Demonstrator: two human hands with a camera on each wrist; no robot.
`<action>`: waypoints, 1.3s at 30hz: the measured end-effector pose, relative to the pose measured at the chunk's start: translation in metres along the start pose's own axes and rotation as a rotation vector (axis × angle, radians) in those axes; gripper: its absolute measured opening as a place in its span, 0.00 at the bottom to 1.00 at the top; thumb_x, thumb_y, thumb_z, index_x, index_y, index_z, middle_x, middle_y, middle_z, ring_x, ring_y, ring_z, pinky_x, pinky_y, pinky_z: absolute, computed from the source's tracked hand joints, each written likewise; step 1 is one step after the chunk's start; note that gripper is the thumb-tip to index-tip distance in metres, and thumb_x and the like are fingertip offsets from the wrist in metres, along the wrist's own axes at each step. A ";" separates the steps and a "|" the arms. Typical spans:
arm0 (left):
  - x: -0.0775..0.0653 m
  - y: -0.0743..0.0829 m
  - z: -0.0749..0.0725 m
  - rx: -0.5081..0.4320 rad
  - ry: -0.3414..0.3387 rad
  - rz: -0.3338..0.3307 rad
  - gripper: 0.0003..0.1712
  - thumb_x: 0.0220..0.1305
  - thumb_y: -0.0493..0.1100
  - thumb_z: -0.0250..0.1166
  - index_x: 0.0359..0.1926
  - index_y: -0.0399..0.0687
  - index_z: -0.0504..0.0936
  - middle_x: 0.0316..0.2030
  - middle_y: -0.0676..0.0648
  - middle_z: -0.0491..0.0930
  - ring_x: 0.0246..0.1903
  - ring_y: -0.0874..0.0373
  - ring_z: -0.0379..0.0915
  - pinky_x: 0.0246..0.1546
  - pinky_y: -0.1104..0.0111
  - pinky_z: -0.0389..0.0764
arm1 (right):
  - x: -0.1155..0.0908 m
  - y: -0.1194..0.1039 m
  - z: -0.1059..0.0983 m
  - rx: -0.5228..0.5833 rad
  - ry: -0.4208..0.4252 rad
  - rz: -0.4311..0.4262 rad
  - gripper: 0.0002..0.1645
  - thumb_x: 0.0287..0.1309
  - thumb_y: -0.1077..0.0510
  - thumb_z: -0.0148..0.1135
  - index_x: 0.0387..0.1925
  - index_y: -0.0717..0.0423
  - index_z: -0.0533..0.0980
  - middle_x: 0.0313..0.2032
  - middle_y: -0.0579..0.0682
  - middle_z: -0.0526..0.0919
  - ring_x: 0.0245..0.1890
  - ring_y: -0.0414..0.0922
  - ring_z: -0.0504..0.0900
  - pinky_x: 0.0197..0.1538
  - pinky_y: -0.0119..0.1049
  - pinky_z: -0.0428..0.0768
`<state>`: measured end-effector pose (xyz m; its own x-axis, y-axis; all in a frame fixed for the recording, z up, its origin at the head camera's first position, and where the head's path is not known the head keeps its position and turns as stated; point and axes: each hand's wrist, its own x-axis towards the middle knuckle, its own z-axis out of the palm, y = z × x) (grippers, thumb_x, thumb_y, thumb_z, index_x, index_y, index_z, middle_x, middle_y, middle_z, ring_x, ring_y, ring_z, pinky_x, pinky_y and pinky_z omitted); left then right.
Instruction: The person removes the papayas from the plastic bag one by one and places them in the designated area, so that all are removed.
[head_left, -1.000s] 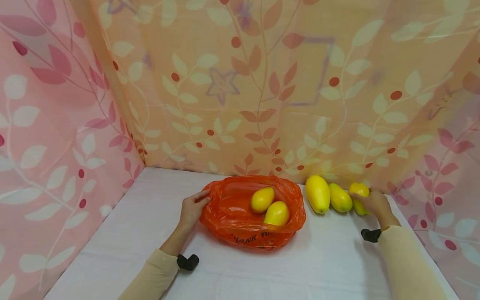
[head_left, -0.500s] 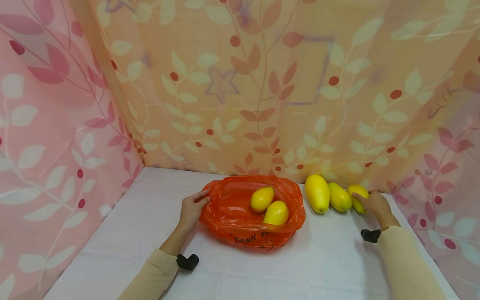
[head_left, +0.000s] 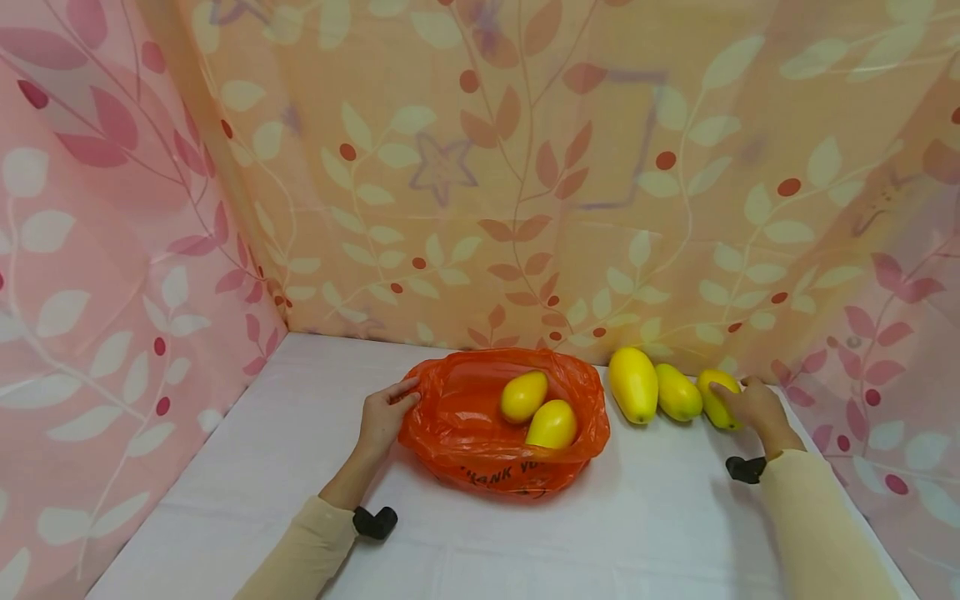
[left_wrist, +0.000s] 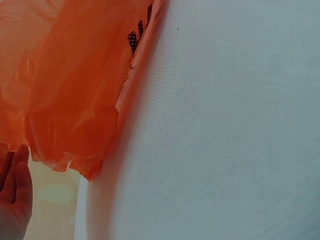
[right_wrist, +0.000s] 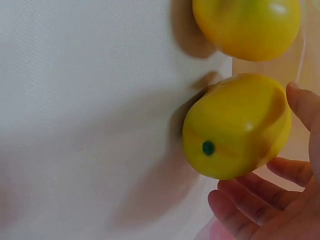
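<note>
On the white table lies an orange plastic bag (head_left: 465, 417), its wide mouth facing up and two yellow mangoes (head_left: 525, 397) inside. My left hand (head_left: 382, 421) grips the bag's left rim between thumb and fingers; in the left wrist view the bag's thin film (left_wrist: 75, 100) hangs beside the fingertips. At the right, a smaller yellow mango (head_left: 718, 398) tilts near the back wall. Around its right side my right hand (head_left: 757, 410) is spread, the thumb overlapping it in the head view. In the right wrist view this mango (right_wrist: 235, 132) shows a dark green end spot, with straight fingers below.
Two more yellow mangoes, a large one (head_left: 633, 387) and a smaller one (head_left: 678, 393), lie in a row right of the bag. Leaf-patterned cloth walls (head_left: 465, 208) close off the back and sides of the white table (head_left: 450, 542).
My right hand has shifted slightly right, and the mango beside it has turned a little, showing more of its surface. The left hand and bag have stayed in place.
</note>
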<state>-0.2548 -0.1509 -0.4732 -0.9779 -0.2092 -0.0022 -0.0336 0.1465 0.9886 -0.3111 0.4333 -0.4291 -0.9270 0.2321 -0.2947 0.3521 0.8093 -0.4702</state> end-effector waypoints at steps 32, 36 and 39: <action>-0.002 0.001 0.000 -0.005 -0.012 0.005 0.20 0.66 0.38 0.63 0.58 0.40 0.80 0.61 0.37 0.76 0.62 0.48 0.70 0.47 0.80 0.79 | -0.027 -0.064 -0.022 -0.007 0.173 -0.277 0.55 0.67 0.30 0.40 0.69 0.77 0.51 0.60 0.81 0.63 0.55 0.73 0.67 0.56 0.66 0.73; -0.002 0.002 0.001 -0.020 -0.011 0.007 0.20 0.66 0.37 0.63 0.58 0.39 0.80 0.60 0.37 0.76 0.61 0.49 0.71 0.43 0.83 0.77 | -0.032 -0.078 -0.023 -0.012 0.186 -0.303 0.54 0.66 0.28 0.40 0.70 0.73 0.53 0.60 0.79 0.65 0.54 0.72 0.69 0.55 0.65 0.74; -0.002 0.002 0.001 -0.027 -0.010 0.004 0.20 0.66 0.37 0.63 0.58 0.39 0.80 0.60 0.37 0.76 0.60 0.49 0.72 0.42 0.85 0.77 | -0.035 -0.089 -0.023 -0.015 0.188 -0.322 0.54 0.66 0.28 0.41 0.70 0.71 0.52 0.61 0.78 0.64 0.55 0.72 0.68 0.55 0.66 0.74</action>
<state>-0.2531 -0.1493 -0.4710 -0.9800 -0.1988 0.0001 -0.0245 0.1209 0.9924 -0.3125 0.3655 -0.3578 -0.9980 0.0580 0.0253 0.0376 0.8647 -0.5008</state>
